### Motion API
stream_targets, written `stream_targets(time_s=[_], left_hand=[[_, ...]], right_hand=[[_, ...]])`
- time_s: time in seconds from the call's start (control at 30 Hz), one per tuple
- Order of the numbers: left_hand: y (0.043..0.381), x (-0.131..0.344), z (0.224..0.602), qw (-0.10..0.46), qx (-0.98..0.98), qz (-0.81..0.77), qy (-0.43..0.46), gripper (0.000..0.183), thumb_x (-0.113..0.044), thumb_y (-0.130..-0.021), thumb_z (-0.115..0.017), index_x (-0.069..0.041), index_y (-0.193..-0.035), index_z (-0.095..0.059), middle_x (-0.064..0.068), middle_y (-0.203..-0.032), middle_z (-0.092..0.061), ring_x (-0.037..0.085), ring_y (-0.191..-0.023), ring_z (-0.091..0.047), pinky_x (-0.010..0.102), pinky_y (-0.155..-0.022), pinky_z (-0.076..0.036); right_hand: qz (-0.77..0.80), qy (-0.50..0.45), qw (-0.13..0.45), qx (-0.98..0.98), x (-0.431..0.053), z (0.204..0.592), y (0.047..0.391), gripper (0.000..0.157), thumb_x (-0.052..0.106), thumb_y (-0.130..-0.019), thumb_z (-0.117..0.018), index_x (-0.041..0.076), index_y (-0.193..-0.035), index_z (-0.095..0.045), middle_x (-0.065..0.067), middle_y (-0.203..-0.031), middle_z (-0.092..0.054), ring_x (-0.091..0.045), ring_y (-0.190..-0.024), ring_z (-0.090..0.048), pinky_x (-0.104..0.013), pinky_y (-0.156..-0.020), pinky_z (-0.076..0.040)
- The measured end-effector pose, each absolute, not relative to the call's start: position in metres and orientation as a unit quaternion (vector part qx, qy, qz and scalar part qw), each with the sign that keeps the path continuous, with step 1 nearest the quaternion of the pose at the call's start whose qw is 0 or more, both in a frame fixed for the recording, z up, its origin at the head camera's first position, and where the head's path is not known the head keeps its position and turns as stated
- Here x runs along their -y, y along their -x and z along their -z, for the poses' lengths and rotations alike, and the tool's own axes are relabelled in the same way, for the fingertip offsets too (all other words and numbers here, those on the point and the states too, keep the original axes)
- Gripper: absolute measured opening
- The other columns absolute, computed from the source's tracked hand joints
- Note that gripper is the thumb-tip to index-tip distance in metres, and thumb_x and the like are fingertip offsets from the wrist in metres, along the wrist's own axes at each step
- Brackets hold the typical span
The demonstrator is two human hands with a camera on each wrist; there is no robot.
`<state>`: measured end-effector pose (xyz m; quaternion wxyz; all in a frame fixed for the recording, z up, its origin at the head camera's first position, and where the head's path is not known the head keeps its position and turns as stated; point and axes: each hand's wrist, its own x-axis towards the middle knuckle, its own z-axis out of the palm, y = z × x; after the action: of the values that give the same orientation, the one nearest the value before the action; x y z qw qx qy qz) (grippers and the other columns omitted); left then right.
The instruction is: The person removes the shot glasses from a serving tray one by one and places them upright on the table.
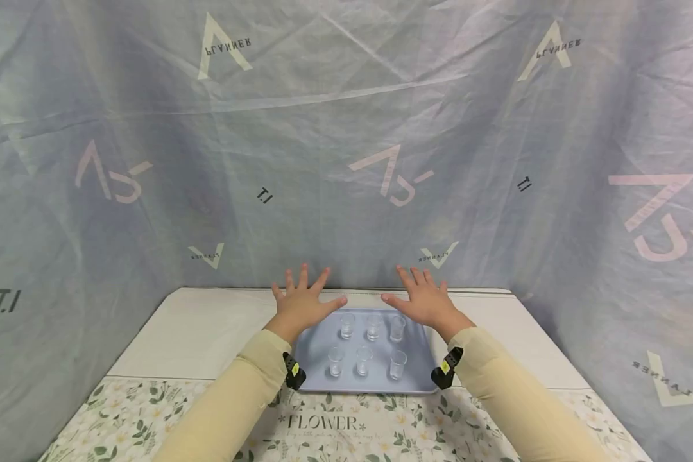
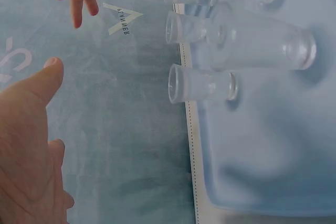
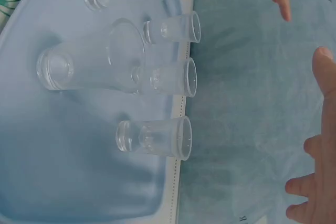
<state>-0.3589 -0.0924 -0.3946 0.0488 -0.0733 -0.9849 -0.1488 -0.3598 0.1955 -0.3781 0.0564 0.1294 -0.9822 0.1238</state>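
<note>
Several small clear shot glasses stand upright in two rows on a light blue tray (image 1: 317, 383). The back row holds a left glass (image 1: 347, 326), a middle glass (image 1: 373, 327) and a right glass (image 1: 397, 328); in the front row are a left glass (image 1: 335, 362), a middle glass (image 1: 364, 362) and a right glass (image 1: 398, 365). My left hand (image 1: 302, 308) spreads its fingers above the tray's back left corner and holds nothing. Above the back right corner my right hand (image 1: 427, 301) is spread the same way, with nothing in it. Both palms face down and forward, thumbs pointing inward.
The tray lies across a white tabletop (image 1: 208, 333) and a floral cloth (image 1: 150, 410) printed "FLOWER" at the front. A grey-blue fabric curtain (image 1: 323, 160) hangs behind the table and along both sides. Black camera straps (image 1: 293, 371) sit on both wrists over pale yellow sleeves (image 1: 231, 398).
</note>
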Motion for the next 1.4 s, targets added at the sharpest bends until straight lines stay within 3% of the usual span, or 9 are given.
stream_targets(time_s=[0.33, 0.63, 0.77, 1.03, 1.4], left_hand=[[0.351, 0.103, 0.415, 0.080, 0.976, 0.182, 0.088, 0.091, -0.081, -0.089, -0.044, -0.037, -0.163, -0.015, 0.019, -0.169, -0.004, 0.046, -0.153, 0.002, 0.074, -0.114, -0.005], [0.343, 0.117, 0.434, 0.073, 0.966, 0.233, 0.083, 0.092, -0.077, -0.091, -0.047, -0.031, -0.164, -0.016, 0.022, -0.168, -0.001, 0.046, -0.153, 0.002, 0.071, -0.116, -0.003], [0.344, 0.118, 0.448, 0.084, 0.962, 0.246, 0.084, 0.092, -0.077, -0.091, -0.048, -0.029, -0.164, -0.020, 0.024, -0.168, -0.003, 0.049, -0.152, -0.001, 0.072, -0.115, -0.004], [0.352, 0.124, 0.477, 0.056, 0.962, 0.260, 0.064, 0.094, -0.079, -0.089, -0.047, -0.030, -0.164, -0.018, 0.023, -0.168, 0.001, 0.051, -0.151, 0.004, 0.075, -0.113, -0.003], [0.349, 0.128, 0.489, 0.058, 0.958, 0.279, 0.037, 0.096, -0.081, -0.090, -0.044, -0.026, -0.164, -0.018, 0.025, -0.167, -0.003, 0.054, -0.150, -0.004, 0.076, -0.112, -0.006]], right_hand=[[-0.194, -0.141, 0.115, 0.964, -0.206, 0.406, 0.362, 0.093, 0.073, -0.096, -0.045, 0.012, -0.163, -0.022, -0.024, -0.160, -0.032, -0.045, -0.145, -0.033, -0.068, -0.111, -0.028], [-0.301, -0.115, 0.125, 0.938, -0.212, 0.427, 0.363, 0.090, 0.066, -0.098, -0.049, 0.012, -0.163, -0.019, -0.022, -0.162, -0.030, -0.044, -0.146, -0.031, -0.062, -0.116, -0.026], [-0.336, -0.110, 0.128, 0.927, -0.213, 0.436, 0.361, 0.086, 0.059, -0.099, -0.053, 0.011, -0.163, -0.021, -0.024, -0.158, -0.036, -0.045, -0.143, -0.036, -0.062, -0.114, -0.029], [-0.397, -0.091, 0.129, 0.904, -0.213, 0.458, 0.360, 0.082, 0.053, -0.099, -0.057, 0.010, -0.162, -0.024, -0.027, -0.151, -0.045, -0.050, -0.135, -0.046, -0.062, -0.107, -0.038], [-0.466, -0.067, 0.099, 0.877, -0.206, 0.475, 0.356, 0.077, 0.044, -0.100, -0.061, 0.009, -0.160, -0.029, -0.027, -0.150, -0.046, -0.048, -0.134, -0.048, -0.059, -0.111, -0.036]])
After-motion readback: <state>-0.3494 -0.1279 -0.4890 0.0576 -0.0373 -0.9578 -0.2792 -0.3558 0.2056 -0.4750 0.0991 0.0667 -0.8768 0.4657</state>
